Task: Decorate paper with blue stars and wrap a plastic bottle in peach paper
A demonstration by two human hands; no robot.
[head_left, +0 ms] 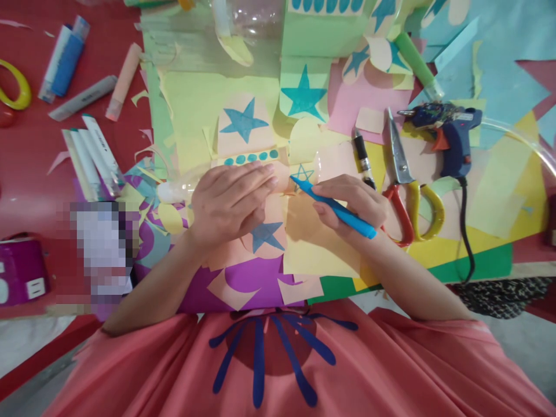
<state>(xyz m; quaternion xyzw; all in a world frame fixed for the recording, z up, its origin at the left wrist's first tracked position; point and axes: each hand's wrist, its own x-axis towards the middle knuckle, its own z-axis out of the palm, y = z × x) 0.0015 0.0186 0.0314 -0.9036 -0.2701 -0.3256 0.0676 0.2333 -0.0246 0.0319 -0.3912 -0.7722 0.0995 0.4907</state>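
A clear plastic bottle (186,190), partly wrapped in paper, lies on its side with its white capped end to the left. My left hand (237,200) is laid over its middle and holds it, fingers together; the part under the palm is hidden. Between the fingers of my right hand (354,202) is a blue marker (341,213), its tip touching or just beside a star outline (303,174) on the bottle's paper. A strip with teal dots (252,157) shows above my left fingers. Cut-out paper with blue stars (244,120) lies around the bottle.
To the right lie scissors (398,152) with red and yellow handles, a black pen (362,155) and a blue glue gun (456,136) with its cord. Several markers (102,145) and paper scraps are at the left. Another clear bottle (256,23) stands or lies at the back.
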